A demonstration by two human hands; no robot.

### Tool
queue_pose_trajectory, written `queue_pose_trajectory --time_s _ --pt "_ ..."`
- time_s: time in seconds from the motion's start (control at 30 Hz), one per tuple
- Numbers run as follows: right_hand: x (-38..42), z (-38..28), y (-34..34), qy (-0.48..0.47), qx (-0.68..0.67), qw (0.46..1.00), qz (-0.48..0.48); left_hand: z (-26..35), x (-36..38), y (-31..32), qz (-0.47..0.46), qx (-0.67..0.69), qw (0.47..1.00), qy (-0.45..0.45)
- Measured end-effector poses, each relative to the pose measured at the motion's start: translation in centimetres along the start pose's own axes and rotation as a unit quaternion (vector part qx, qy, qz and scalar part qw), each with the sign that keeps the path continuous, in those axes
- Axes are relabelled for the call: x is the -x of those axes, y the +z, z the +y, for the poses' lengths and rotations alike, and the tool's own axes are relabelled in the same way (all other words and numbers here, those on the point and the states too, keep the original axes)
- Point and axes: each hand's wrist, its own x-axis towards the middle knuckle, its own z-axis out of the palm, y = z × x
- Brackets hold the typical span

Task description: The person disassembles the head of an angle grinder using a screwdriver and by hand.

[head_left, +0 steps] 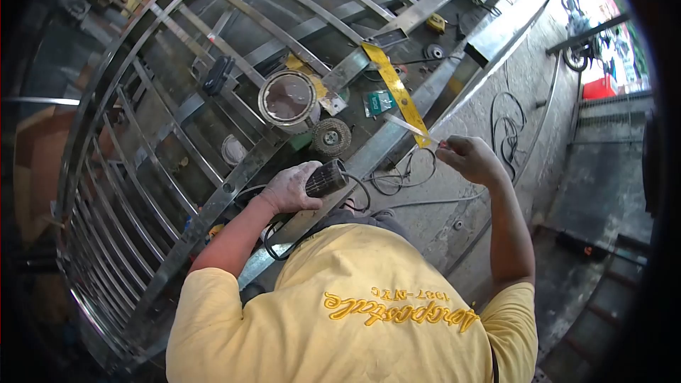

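Observation:
My left hand (289, 187) is closed around the dark, ribbed body of a corded power tool (326, 179). Its black cable curves down beside the metal beam. A round abrasive disc (331, 137) lies just above that tool. Out to the right, my right hand (472, 161) pinches a thin, pale, blade-like tool (406, 125) with a bit of red at the grip. The tip of this blade crosses over a yellow metal strip (397, 89). An open can (289, 99) with brownish-grey contents stands on the frame above my left hand.
A curved metal grille (142, 170) spans the left and top. Near the strip are a green packet (379, 103) and a yellow tape measure (435, 23). Loose black cable (505, 128) lies on the concrete floor. A motorcycle (578, 42) and a red box (599, 88) stand far right.

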Motion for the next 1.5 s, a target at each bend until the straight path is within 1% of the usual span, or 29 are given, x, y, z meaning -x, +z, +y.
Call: queue_pose_trajectory --time_s 0.03,0.1,0.13,0.2,0.23,0.27,0.3,0.37,0.5,0.63,0.67,0.77,0.8,0.83,0.9,0.93,1.03,1.07,1.17,1.23,1.27,1.33,1.43,1.5 --pt "0.6 1.9 1.3 0.028 -0.029 0.999 0.036 -0.2 -0.1 0.3 0.017 -0.001 1.0 -0.005" --pt "2.0 5.4 4.6 0.08 -0.085 0.987 0.107 0.8 -0.3 0.0 0.029 -0.004 0.997 0.072" --pt "2.8 6.5 6.6 0.066 -0.159 0.976 0.131 1.6 -0.2 -0.3 0.032 -0.004 0.994 0.108" --pt "4.6 7.5 9.5 0.144 -0.312 0.931 0.124 4.0 -0.2 -0.6 0.061 -0.044 0.983 0.167" --pt "5.5 7.3 11.0 0.183 -0.386 0.897 0.117 5.2 -0.1 -0.5 0.072 -0.062 0.976 0.194" --pt "6.1 6.9 12.4 0.177 -0.425 0.878 0.131 6.0 -0.3 -0.5 0.103 -0.068 0.963 0.239" --pt "6.5 6.3 13.5 0.169 -0.442 0.871 0.134 6.2 -0.5 -0.3 0.134 -0.066 0.953 0.263" --pt "7.3 5.1 15.2 0.147 -0.473 0.857 0.145 6.2 -0.9 0.0 0.2 -0.061 0.927 0.311" --pt "7.6 4.7 17.5 0.056 -0.351 0.924 0.141 5.8 -1.0 1.4 0.276 -0.103 0.905 0.306" --pt "8.2 3.1 17.3 0.036 -0.307 0.946 0.1 7.8 -1.7 1.8 0.267 -0.138 0.917 0.261" --pt "8.2 2.6 17.4 0.021 -0.329 0.939 0.093 7.7 -1.9 2.0 0.264 -0.144 0.924 0.237" --pt "8.6 0.9 16.6 -0.007 -0.347 0.936 0.053 8.6 -3.0 0.9 0.209 -0.146 0.941 0.221" --pt "8.8 0.2 16.2 -0.014 -0.359 0.932 0.05 8.7 -3.1 0.3 0.191 -0.127 0.948 0.223" --pt "8.8 0.2 16.6 -0.025 -0.361 0.931 0.043 8.8 -2.9 -0.7 0.143 -0.071 0.966 0.202" --pt "8.5 0.1 17.4 -0.048 -0.365 0.929 0.03 8.9 -2.7 -3.0 0.046 0.038 0.986 0.153" --pt "8.6 -0.1 17.1 -0.066 -0.379 0.923 0.018 8.5 -3.1 -3.5 0.037 0.118 0.978 0.167" --pt "9.2 -0.4 17.4 -0.087 -0.357 0.929 0.048 9.1 -5.4 -6.6 -0.037 0.068 0.994 0.077" --pt "9.3 -0.2 17.7 -0.08 -0.347 0.933 0.049 9.8 -6.5 -6.7 -0.047 0.053 0.997 0.035" --pt "9.7 0.1 18.4 -0.083 -0.338 0.937 0.03 9.8 -12.3 -6.5 -0.06 -0.108 0.987 0.104" --pt "9.8 0.0 18.9 -0.084 -0.353 0.932 0.025 9.0 -17.0 -5.1 -0.058 -0.241 0.96 0.131" --pt "9.9 0.0 18.9 -0.084 -0.357 0.93 0.024 8.5 -19.1 -4.0 -0.094 -0.306 0.943 0.097" --pt "10.2 -0.1 18.8 -0.086 -0.362 0.928 0.028 8.1 -22.5 -1.8 -0.163 -0.427 0.889 0.029" --pt "10.8 -0.4 17.9 -0.072 -0.343 0.937 0.014 7.9 -25.1 1.2 -0.252 -0.545 0.799 0.041" --pt "11.4 -0.1 17.7 -0.077 -0.349 0.933 0.037 6.5 -26.7 1.8 -0.285 -0.561 0.775 0.056"
